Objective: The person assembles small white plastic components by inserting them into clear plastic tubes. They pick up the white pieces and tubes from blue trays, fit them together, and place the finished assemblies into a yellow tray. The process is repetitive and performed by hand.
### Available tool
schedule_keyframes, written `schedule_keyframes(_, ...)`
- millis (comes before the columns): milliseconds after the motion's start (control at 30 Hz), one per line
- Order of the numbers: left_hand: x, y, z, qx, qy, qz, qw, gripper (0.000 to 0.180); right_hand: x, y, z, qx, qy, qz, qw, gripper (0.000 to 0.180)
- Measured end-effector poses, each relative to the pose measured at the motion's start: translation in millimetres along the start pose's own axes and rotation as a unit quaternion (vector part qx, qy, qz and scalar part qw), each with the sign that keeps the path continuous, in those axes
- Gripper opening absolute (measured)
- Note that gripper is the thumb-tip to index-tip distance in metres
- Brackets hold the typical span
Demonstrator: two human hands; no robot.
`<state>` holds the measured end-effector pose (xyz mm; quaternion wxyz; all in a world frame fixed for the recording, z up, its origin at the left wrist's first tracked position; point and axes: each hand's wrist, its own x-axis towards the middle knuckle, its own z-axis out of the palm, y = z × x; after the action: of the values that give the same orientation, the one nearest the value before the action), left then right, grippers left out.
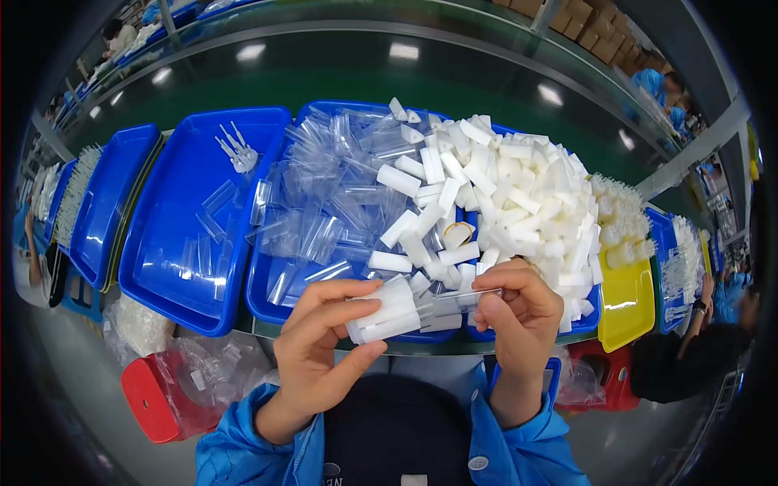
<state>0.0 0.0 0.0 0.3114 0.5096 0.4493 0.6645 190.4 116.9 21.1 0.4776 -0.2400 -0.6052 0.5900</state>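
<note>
On the green bench (454,81), the big blue plastic tray (279,304) before the person carries a heap of clear plastic sleeves (332,202) and a heap of white plastic blocks (519,202), too many to count. The left hand (320,348) closes its fingers around a bundle of about four white blocks (385,312). The right hand (523,312) pinches one thin clear plastic sleeve (474,293) just beside the bundle.
</note>
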Motion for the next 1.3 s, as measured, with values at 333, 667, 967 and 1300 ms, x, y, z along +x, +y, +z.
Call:
schedule_keyframes(333,1,-2,5,-0.025,0.019,-0.007,0.999,0.037,1,-4,2,-0.046,0.012,0.004,0.999,0.016)
schedule_keyframes(667,0,-1,5,-0.018,0.016,-0.008,1.0,0.037,-1,-11,6,-0.055,-0.023,0.048,0.997,0.016)
schedule_keyframes(967,0,0,11,0.06,0.031,0.002,0.998,0.036,-13,5,23,-0.035,0.045,0.009,0.998,0.012)
schedule_keyframes(1300,1,-2,2,0.095,-0.004,0.037,0.995,0.032,-11,7,16,-0.014,-0.019,0.003,1.0,0.015)
